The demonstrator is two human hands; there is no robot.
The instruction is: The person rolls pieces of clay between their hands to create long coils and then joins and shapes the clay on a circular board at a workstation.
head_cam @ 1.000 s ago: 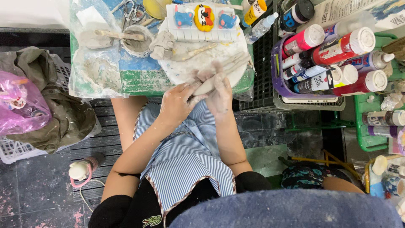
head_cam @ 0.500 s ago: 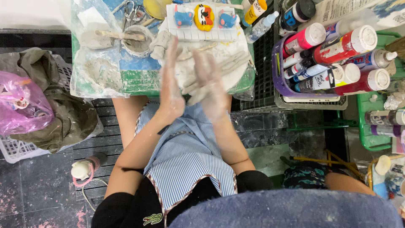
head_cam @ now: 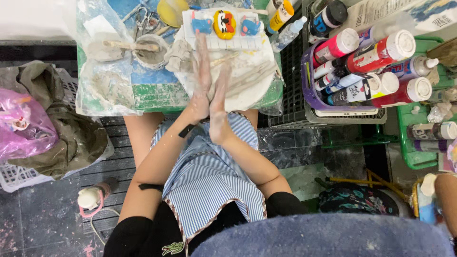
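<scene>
My left hand [head_cam: 202, 76] and my right hand [head_cam: 220, 107] are pressed palm to palm, fingers straight and smeared with grey clay. They hover over a round white board [head_cam: 254, 97] on the small green table [head_cam: 152, 97]. The clay roll seen between the palms earlier is hidden now. Several grey clay rolls [head_cam: 250, 76] lie on the board just right of my hands. My striped apron [head_cam: 209, 181] is below them.
A white tray with three painted figures [head_cam: 223, 24] sits behind the board. A grey bowl with a stick [head_cam: 150, 50] stands at the left. A purple basket of paint bottles [head_cam: 362, 66] is on the right, a pink bag [head_cam: 24, 128] on the left. Another person's arm [head_cam: 447, 195] is at the far right.
My hands slid against each other: the left moved forward, the right drew back. The clay roll that stuck out between the palms is no longer visible.
</scene>
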